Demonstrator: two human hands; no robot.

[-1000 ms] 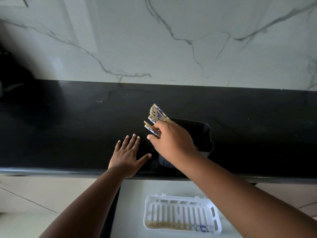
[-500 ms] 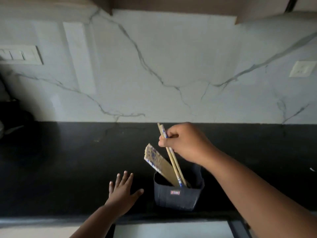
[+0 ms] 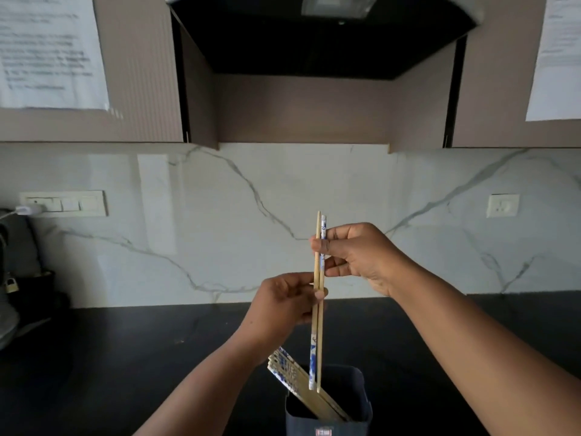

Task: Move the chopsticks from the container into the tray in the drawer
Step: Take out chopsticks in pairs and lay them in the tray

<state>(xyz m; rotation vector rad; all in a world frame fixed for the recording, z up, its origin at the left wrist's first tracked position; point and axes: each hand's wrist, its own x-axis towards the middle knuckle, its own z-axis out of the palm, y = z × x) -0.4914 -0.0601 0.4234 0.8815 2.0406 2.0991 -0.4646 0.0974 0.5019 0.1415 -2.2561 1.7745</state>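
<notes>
I hold a pair of chopsticks (image 3: 318, 309) upright in front of me with both hands. My right hand (image 3: 358, 256) pinches them near the top, thumb in front and fingers curled behind; my left hand (image 3: 283, 305) grips them lower down, about mid-length, fingers closed round the shafts. Both forearms reach up from the bottom of the view. The two sticks lie side by side, touching, one turned end for end: a blue-and-white patterned end shows at the top by my right thumb, another at the bottom. Their lower tips hang just above the open mouth of the container (image 3: 330, 416).

The container is a dark, squarish tub on the black surface (image 3: 125, 357), its base cut off by the lower edge. A bundle of remaining chopsticks (image 3: 301, 385) leans inside it toward the left, pale wood with patterned ends; I cannot count them. The drawer and tray are out of view.

Behind is a glossy white marble backsplash (image 3: 220, 231) with grey veins.
</notes>
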